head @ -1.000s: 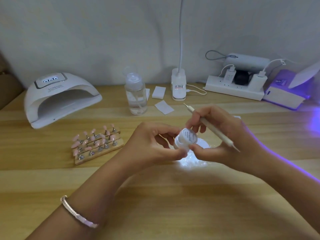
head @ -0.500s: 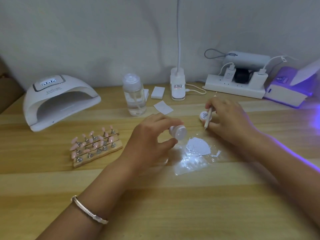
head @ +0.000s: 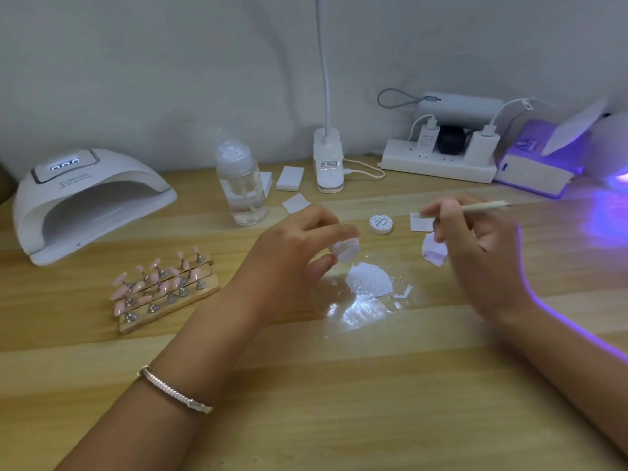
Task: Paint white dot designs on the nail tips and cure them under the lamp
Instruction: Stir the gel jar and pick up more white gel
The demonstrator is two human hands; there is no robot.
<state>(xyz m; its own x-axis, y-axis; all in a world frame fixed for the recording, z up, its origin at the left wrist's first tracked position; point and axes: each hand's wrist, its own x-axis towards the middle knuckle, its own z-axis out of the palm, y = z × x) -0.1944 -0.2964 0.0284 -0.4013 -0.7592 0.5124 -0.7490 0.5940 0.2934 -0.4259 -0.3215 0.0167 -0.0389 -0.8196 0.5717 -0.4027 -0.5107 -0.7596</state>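
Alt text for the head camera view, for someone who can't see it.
The left hand holds a small white jar, the right hand a thin dotting tool, over a wooden table. Pink nail tips and a curing lamp sit left.

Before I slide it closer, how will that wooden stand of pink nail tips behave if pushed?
The wooden stand looks flat and low, so it should probably slide without tipping. The nail tips perch on thin metal holders, so a jolt may knock some loose.

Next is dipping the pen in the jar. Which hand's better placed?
Right. The right hand pinches the pen, close to the jar; the left hand holds that open jar, its lid lying on the table.
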